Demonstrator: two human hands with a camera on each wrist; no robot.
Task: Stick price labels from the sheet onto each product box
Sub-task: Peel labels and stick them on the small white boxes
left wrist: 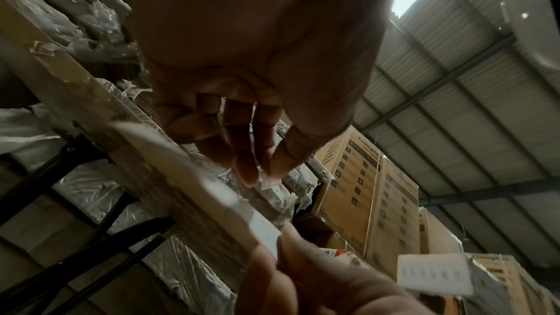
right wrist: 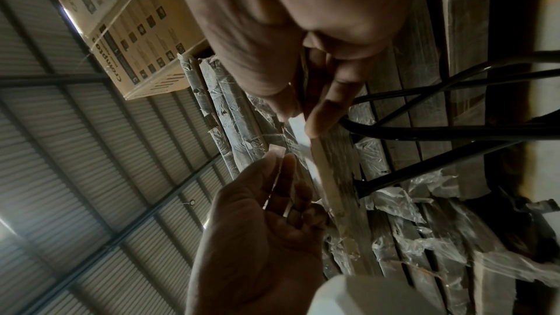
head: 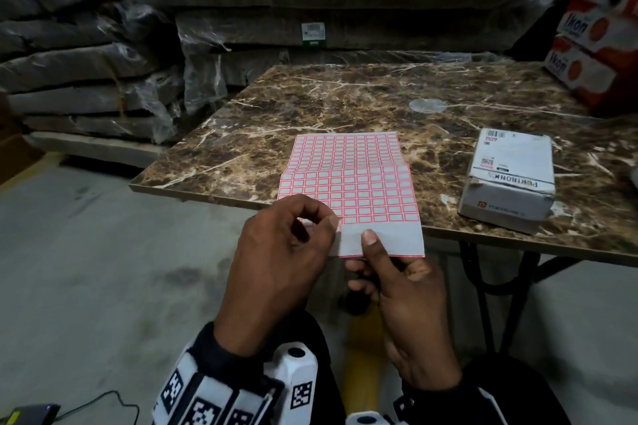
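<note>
A sheet of red-bordered price labels [head: 348, 179] lies on the marble table [head: 345, 100], its near end hanging over the front edge. My right hand [head: 366, 252] pinches the sheet's blank near strip, thumb on top; the right wrist view shows that hand [right wrist: 298, 119] gripping the sheet edge [right wrist: 298, 128]. At the sheet's near-left corner my left hand [head: 330, 223] pinches a small label between thumb and forefinger; the left wrist view shows the left hand [left wrist: 262, 175] holding that label [left wrist: 269, 180]. A white product box [head: 511, 179] sits on the table to the right, away from both hands.
Red and white Ikon boxes [head: 587, 55] are stacked at the table's far right corner. Plastic-wrapped flat cartons [head: 310, 10] fill the wall behind. The black table legs [head: 518, 286] stand right of my hands. A small device with a cable [head: 27, 414] lies on the floor.
</note>
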